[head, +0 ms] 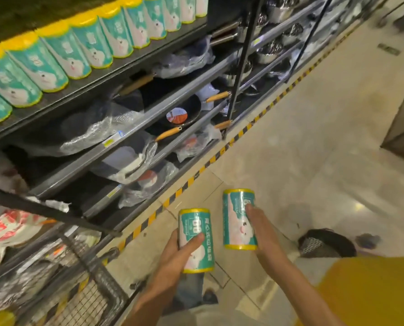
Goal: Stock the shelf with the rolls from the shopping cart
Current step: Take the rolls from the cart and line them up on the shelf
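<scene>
Head view: each hand [180, 252] grips a roll [196, 238]

Both forearms [290, 278] are bare, with no sleeves, watch or rings showing. A yellow shirt [372, 292] covers the torso at lower right. Grey trousers [191, 288] and a dark shoe [210, 297] show below.

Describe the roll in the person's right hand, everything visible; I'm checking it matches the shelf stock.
The roll in the right hand is a short cylinder in shiny teal wrap with yellow bands at both ends and a white cartoon animal face with pink cheeks. It is held roughly upright over the tiled floor, beside the left hand's roll, not touching it. The right hand grips it from the right side, fingers lying across the front. It looks like the teal rolls on the top shelf.
</scene>
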